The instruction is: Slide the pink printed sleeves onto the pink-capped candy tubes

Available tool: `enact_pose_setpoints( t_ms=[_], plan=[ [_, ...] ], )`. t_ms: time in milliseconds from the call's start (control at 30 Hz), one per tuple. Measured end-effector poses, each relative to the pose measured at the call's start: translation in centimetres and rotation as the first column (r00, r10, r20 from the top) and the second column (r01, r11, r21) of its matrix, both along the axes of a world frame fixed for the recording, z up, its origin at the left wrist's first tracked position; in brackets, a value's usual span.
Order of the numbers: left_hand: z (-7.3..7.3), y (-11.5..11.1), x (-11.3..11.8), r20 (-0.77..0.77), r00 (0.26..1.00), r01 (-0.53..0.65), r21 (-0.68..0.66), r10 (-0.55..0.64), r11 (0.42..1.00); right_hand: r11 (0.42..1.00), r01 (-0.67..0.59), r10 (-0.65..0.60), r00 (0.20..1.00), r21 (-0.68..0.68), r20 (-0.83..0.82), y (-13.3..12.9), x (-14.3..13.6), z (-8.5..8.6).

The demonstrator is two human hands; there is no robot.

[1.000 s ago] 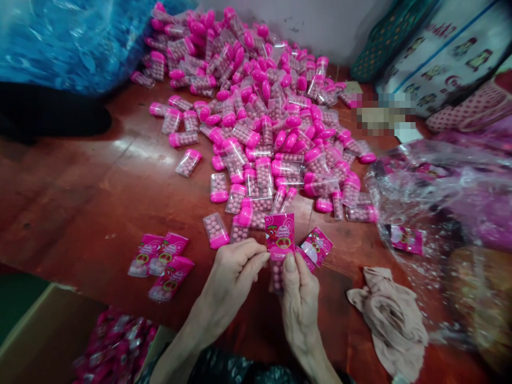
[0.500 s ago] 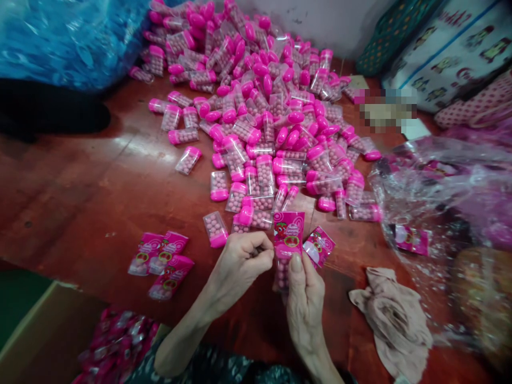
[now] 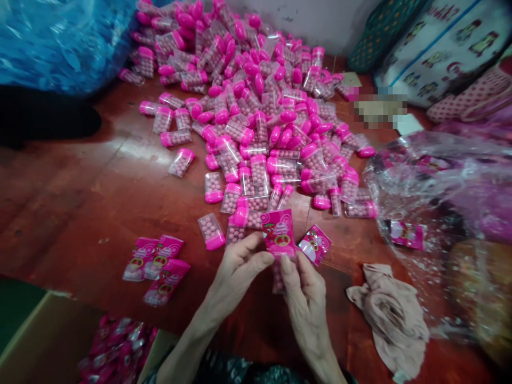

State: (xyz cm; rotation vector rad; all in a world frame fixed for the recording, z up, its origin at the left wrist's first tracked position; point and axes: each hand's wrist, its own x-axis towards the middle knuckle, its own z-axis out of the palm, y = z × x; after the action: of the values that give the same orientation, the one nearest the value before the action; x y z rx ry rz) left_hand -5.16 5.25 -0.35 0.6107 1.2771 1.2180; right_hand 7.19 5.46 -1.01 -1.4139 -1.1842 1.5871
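A pink printed sleeve (image 3: 279, 233) sits over the upper end of a clear candy container (image 3: 278, 278) filled with pale pink balls. My right hand (image 3: 307, 290) grips the two where they meet, thumb on top. At the sleeve's left edge, my left hand (image 3: 240, 269) pinches with its thumb in front and its fingers partly hidden behind. Another flat pink sleeve (image 3: 316, 245) lies on the table just beyond my right hand. To the left are several sleeved candy containers (image 3: 166, 281), grouped together.
A large heap of pink-capped candy containers (image 3: 260, 122) covers the back of the wooden table (image 3: 100, 208). A cardboard box (image 3: 44, 330) of pink packs stands low at left. On the right are a crumpled cloth (image 3: 394, 314) and clear plastic bag (image 3: 452, 197); a blue bag (image 3: 64, 42) lies back left.
My left hand has gone from a curled position beside the sleeve to pinching its left edge. The sleeve has tilted slightly. The whole view has shifted a little.
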Motion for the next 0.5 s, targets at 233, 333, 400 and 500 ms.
enact_pose_setpoints(
  t_ms=[233, 333, 400, 500],
  plan=[
    [0.1, 1.1, 1.3, 0.404, 0.894, -0.160, -0.110, 0.191, 0.981, 0.979, -0.195, 0.182, 0.970, 0.064, 0.163, 0.2, 0.8, 1.1],
    [0.6, 1.3, 1.3, 0.453, 0.872, -0.146, -0.121, 0.186, 0.982, 0.982, -0.162, 0.139, 0.966, 0.096, 0.217, -0.5, 0.5, 1.0],
    [1.0, 1.2, 1.5, 0.459, 0.862, -0.153, -0.165, 0.213, 0.974, 0.977, -0.171, 0.138, 0.962, 0.126, 0.235, -1.0, 0.1, 0.9],
    [1.5, 0.5, 2.2, 0.479, 0.830, -0.194, -0.229, 0.284, 0.954, 0.973, -0.153, 0.100, 0.955, 0.175, 0.278, -1.5, -0.5, 1.1]
  ],
)
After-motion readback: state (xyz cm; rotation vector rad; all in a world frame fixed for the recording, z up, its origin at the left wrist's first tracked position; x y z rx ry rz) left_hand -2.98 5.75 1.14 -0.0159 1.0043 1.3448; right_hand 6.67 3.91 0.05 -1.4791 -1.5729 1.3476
